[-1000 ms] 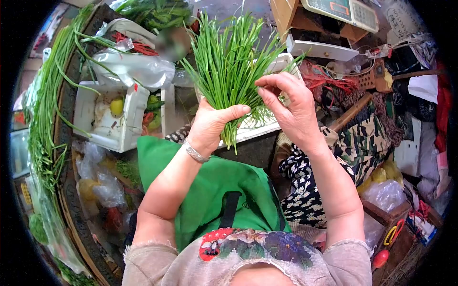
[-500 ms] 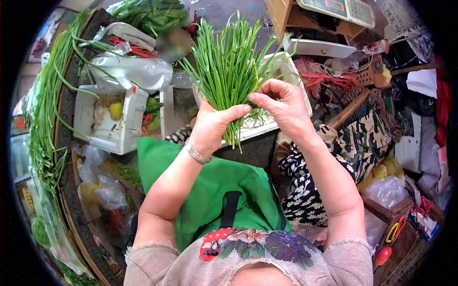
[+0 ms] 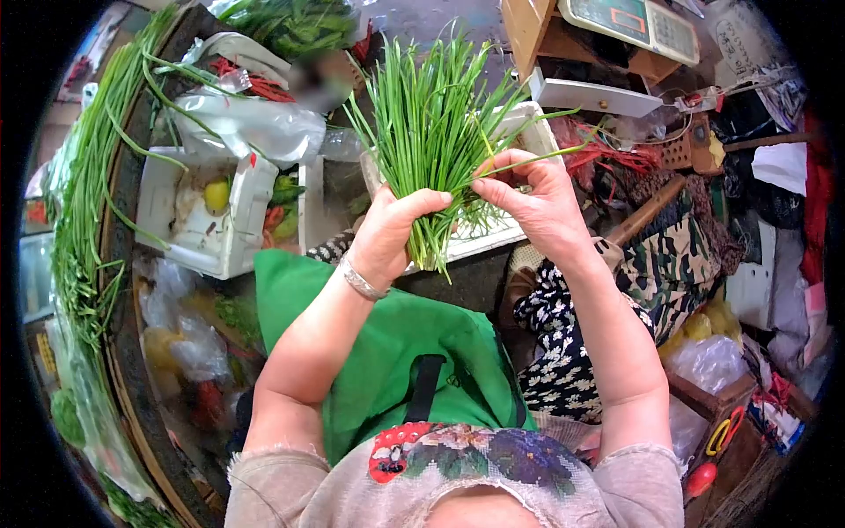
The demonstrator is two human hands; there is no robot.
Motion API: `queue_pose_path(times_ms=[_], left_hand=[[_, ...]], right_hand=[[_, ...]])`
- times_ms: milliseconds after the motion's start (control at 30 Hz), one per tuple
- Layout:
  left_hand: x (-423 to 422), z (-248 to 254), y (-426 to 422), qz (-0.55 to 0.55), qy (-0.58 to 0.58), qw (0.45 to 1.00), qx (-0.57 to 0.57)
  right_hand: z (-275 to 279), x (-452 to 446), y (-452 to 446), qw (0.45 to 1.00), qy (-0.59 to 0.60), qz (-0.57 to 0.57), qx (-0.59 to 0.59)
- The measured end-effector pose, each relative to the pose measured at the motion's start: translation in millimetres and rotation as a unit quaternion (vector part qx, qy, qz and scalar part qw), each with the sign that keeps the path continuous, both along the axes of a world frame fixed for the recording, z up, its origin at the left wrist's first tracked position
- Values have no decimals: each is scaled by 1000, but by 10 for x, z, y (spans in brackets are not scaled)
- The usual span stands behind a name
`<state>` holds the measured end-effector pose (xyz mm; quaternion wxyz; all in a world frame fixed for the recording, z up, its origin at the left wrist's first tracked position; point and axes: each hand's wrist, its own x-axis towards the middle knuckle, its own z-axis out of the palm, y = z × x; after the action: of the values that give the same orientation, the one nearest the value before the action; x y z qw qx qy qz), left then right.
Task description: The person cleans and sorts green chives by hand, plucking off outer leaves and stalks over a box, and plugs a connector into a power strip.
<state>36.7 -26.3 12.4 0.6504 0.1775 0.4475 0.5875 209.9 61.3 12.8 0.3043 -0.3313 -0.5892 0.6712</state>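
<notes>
A thick bunch of long green leaves stands fanned out, with my left hand wrapped round its lower end. The thumb lies across the stems, and the stem ends poke out below the hand. At the right side of the bunch, my right hand pinches a few thin leaves between thumb and forefinger; they stick out to the right. Beneath the bunch and hands is a white foam box with some green bits in it.
A green cloth covers my lap. To the left are a white foam box with a yellow fruit, plastic bags, and long green stalks. A scale sits at the upper right, above an open drawer. Red-handled scissors are at the lower right.
My right hand has moved slightly right and now has thin leaves in its pinch, angled out to the right. My left hand still holds the bunch.
</notes>
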Motion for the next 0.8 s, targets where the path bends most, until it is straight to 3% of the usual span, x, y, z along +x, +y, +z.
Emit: queue_pose_path(times_ms=[100,200,333,467,633,733,800], left_hand=[[-9,-67,8,13,12,1000,-1],[-17,-134,13,40,67,997,-5],[0,-169,14,72,71,995,4],[-37,-173,33,84,80,993,-6],[-50,-219,29,88,77,993,-8],[-60,-180,15,87,85,992,-25],[-31,-127,11,83,88,992,-36]], right_hand=[[4,-8,-28,998,-44,2,49],[-1,-41,-65,981,-42,9,189],[53,-60,-97,965,-83,30,245],[162,-51,-145,991,-21,-15,128],[152,177,169,991,-20,-82,105],[173,298,224,972,-191,-61,120],[148,271,200,963,-202,-67,165]])
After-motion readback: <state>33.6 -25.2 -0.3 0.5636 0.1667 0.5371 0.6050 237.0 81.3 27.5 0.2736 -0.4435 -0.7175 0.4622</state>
